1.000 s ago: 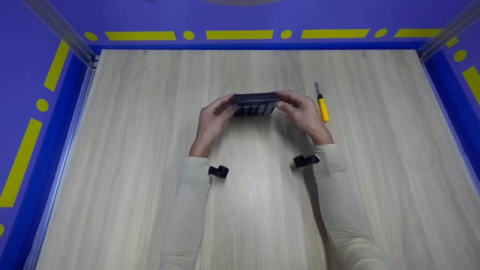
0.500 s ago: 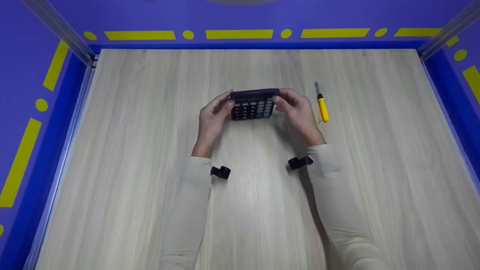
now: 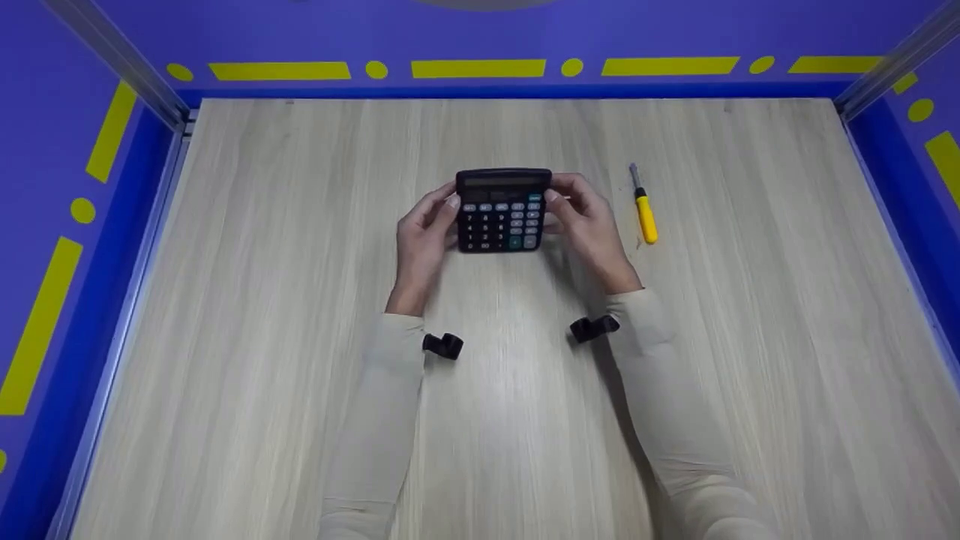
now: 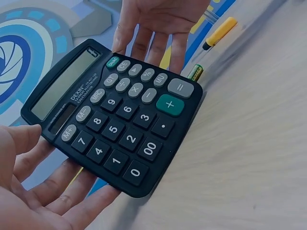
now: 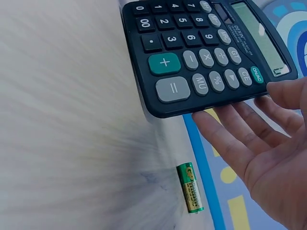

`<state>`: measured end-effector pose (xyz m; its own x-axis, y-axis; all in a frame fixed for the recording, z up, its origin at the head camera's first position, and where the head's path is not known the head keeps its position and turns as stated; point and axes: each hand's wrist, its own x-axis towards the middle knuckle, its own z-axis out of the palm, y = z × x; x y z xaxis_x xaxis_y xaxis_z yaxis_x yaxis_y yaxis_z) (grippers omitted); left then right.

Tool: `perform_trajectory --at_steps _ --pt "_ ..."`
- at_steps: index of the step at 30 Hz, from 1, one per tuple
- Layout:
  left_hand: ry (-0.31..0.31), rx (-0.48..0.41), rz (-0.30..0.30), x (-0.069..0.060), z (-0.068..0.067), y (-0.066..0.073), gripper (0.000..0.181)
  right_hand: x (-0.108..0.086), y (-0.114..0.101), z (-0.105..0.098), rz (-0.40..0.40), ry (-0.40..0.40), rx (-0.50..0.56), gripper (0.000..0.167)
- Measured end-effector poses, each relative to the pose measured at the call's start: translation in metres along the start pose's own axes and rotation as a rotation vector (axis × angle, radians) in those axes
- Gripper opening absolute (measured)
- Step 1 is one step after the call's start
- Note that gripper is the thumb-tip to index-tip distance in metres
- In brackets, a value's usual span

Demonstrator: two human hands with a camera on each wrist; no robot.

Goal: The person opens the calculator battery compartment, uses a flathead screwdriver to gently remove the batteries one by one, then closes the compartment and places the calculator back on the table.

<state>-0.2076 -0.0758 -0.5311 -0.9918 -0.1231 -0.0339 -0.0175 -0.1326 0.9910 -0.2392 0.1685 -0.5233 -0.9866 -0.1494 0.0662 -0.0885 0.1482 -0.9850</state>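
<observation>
A black desktop calculator (image 3: 501, 211) is held up above the table between both hands, keys and display facing the person. My left hand (image 3: 424, 240) grips its left side, thumb on the front edge and fingers behind; the left wrist view shows this hand (image 4: 53, 187) at lower left. On the opposite side, my right hand (image 3: 592, 232) pinches the edge near the ON/AC key, with its fingers (image 5: 230, 139) underneath. The display (image 5: 259, 38) has a dark mark at one end. A green and gold battery (image 5: 190, 188) lies on the table beyond the right hand.
A screwdriver (image 3: 646, 217) with a yellow handle lies to the right of the right hand, its tip pointing away. Blue panels with yellow marks (image 3: 480, 69) border the wooden table (image 3: 262, 300) at the back and sides.
Both hands have tilted the calculator upright, so its keypad and display now face the person. The right hand has shifted slightly left. The screwdriver has stayed in place.
</observation>
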Motion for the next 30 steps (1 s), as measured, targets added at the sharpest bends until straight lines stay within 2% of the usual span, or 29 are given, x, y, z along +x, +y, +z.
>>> perform_trajectory --at_steps 6,13,21,24,30 --pt "-0.003 -0.003 -0.02 0.0002 -0.0005 0.0 0.035 -0.0002 -0.0014 0.0012 0.018 0.013 -0.016 0.028" --pt "0.01 -0.006 -0.044 0.002 -0.0002 -0.0013 0.033 0.0005 0.0014 0.0018 -0.036 0.026 -0.128 0.03" --pt "0.028 0.065 -0.058 0.0018 0.0004 -0.002 0.038 0.0008 0.0017 0.0035 -0.02 0.016 -0.224 0.037" --pt "0.029 0.088 -0.056 0.0017 0.0002 -0.0027 0.039 0.0007 0.0014 0.004 0.002 0.009 -0.251 0.04" --pt "0.039 0.144 -0.083 0.002 -0.0005 -0.0035 0.039 0.001 -0.0008 0.0058 0.105 -0.021 -0.263 0.046"
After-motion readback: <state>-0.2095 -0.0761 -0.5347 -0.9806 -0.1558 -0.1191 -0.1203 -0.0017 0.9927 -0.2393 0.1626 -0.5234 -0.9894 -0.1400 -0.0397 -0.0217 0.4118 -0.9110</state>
